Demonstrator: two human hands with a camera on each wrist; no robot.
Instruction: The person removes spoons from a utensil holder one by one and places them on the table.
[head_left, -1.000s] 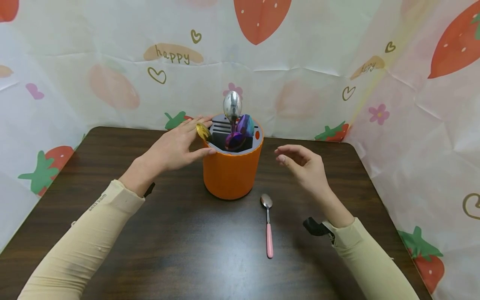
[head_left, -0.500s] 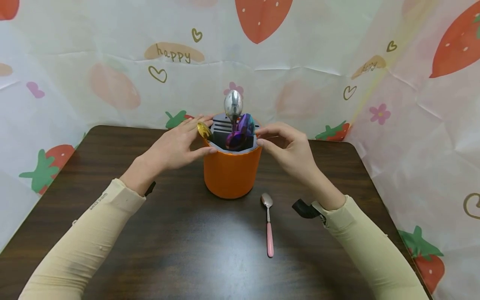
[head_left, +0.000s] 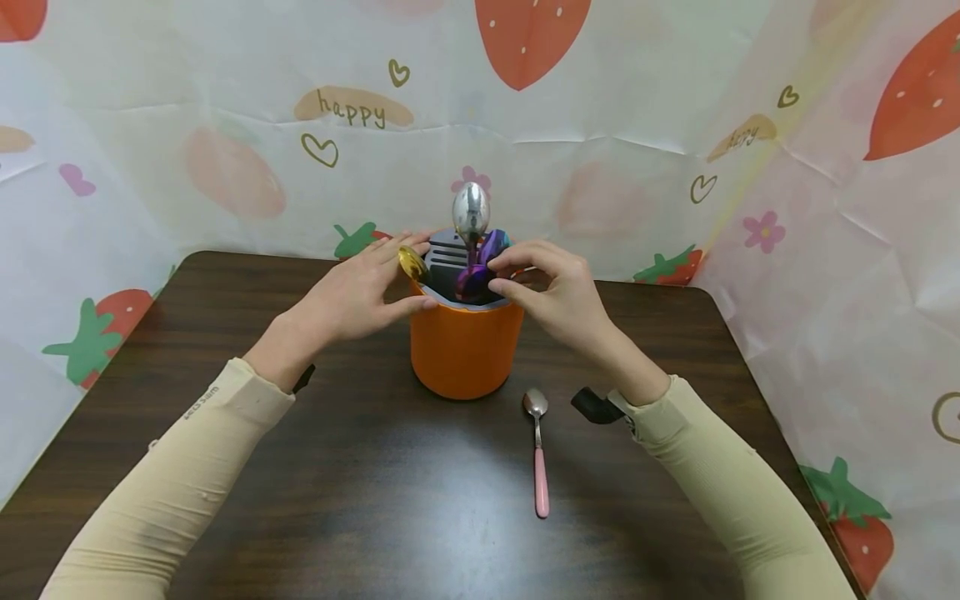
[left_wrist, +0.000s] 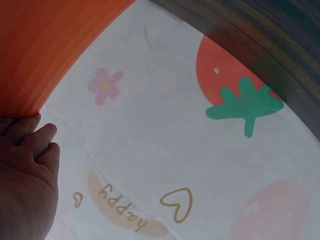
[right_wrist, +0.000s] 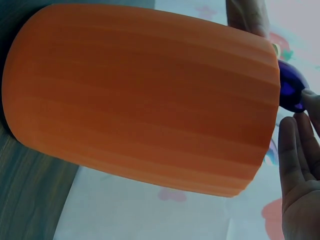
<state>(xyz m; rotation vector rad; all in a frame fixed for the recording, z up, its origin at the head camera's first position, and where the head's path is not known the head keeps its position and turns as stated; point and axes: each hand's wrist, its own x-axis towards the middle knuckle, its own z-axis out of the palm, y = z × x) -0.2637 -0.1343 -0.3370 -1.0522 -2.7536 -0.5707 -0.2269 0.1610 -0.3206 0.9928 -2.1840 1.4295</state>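
Observation:
An orange round utensil holder point(head_left: 465, 354) with a grey slotted top stands on the table. My left hand point(head_left: 352, 287) rests on its left rim, fingers straight and spread, thumb along the near edge. Upright in the holder are a gold spoon point(head_left: 413, 264) beside that hand, a tall silver spoon point(head_left: 471, 210), a purple spoon point(head_left: 472, 284) and a purple-blue utensil point(head_left: 492, 245). My right hand point(head_left: 558, 287) reaches over the right rim and pinches the purple spoon's bowl between thumb and fingers; the right wrist view shows the thumb on the purple spoon point(right_wrist: 291, 86). Their handles are hidden inside.
A spoon with a pink handle point(head_left: 541, 483) lies on the dark wooden table point(head_left: 360, 500), in front of the holder and to the right. Behind and beside the table hangs a strawberry-print sheet point(head_left: 615, 83), close to the table's back edge.
My right hand has moved left from beside the holder, over its rim, and its fingertips have closed on the purple spoon. The left hand stays on the rim.

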